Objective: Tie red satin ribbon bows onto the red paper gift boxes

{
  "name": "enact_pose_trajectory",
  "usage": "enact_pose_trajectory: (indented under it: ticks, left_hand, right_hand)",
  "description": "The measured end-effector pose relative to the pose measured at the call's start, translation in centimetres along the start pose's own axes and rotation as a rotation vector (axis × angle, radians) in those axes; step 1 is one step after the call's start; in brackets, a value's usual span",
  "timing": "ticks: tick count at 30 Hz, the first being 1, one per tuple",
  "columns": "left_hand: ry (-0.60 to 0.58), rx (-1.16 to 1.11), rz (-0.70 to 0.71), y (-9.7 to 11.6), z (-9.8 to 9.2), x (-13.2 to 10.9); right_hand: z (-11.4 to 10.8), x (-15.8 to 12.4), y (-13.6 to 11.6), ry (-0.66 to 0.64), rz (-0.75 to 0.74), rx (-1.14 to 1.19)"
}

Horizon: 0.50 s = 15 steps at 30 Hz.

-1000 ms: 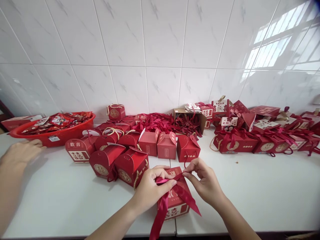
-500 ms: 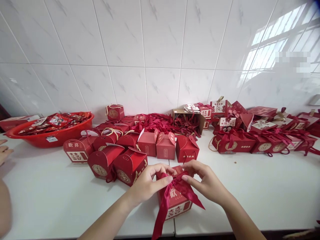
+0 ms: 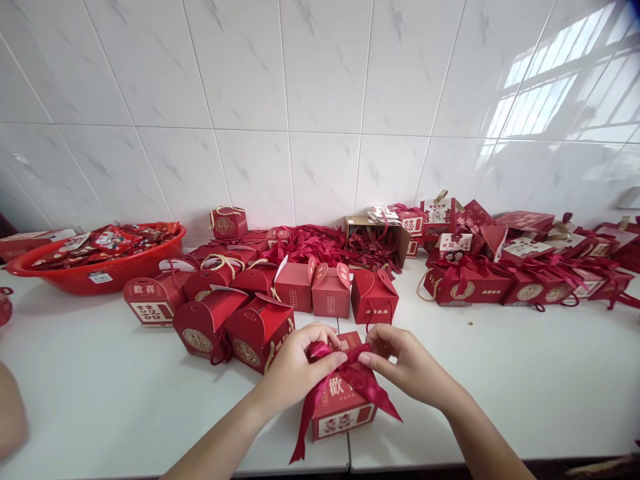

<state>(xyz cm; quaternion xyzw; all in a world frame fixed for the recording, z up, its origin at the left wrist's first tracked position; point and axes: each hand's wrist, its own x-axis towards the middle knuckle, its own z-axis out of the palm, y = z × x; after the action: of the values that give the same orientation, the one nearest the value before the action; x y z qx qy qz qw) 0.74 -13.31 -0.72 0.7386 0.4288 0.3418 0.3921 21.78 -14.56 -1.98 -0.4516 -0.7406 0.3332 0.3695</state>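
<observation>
Ribbon (image 3: 361, 381) lies bunched on top of the red box (image 3: 344, 412). The left hand (image 3: 293, 373) and right hand (image 3: 407, 367) each have their grip clamped on it, fingertips nearly meeting. The box stands just beneath them, near the bench (image 3: 100, 387) front edge.

You're facing a wall (image 3: 325, 100) of glossy white marble-look tiles with thin grey grout lines. A barred window's reflection (image 3: 560, 80) sits bright on the tiles, upper right. The white worktop (image 3: 525, 393) runs full width against the wall, evenly lit, with a seam (image 3: 349, 453) at centre front.
</observation>
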Motion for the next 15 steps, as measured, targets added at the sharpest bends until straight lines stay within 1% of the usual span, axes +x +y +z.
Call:
enact_pose_trajectory:
  ticks: [3, 6, 8, 10, 15]
  left_hand:
    - [-0.015, 0.026, 0.032, -0.1, -0.4, 0.1]
    - [-0.057, 0.032, 0.076, 0.1, -1.0, 0.3]
    - [-0.069, 0.074, 0.095, 0.3, -1.4, 0.4]
    - [-0.061, 0.159, 0.132, 0.5, -1.7, 0.3]
    - [-0.015, 0.425, 0.274, 1.0, -2.2, -0.3]
  right_hand:
    - [0.2, 0.1, -0.1, -0.003, -0.027, -0.067]
    - [0.2, 0.1, -0.3, -0.022, -0.056, -0.080]
    - [0.2, 0.1, -0.4, -0.031, -0.059, -0.086]
    - [0.1, 0.1, -0.3, -0.033, -0.058, -0.090]
    - [0.2, 0.1, -0.4, -0.036, -0.044, -0.083]
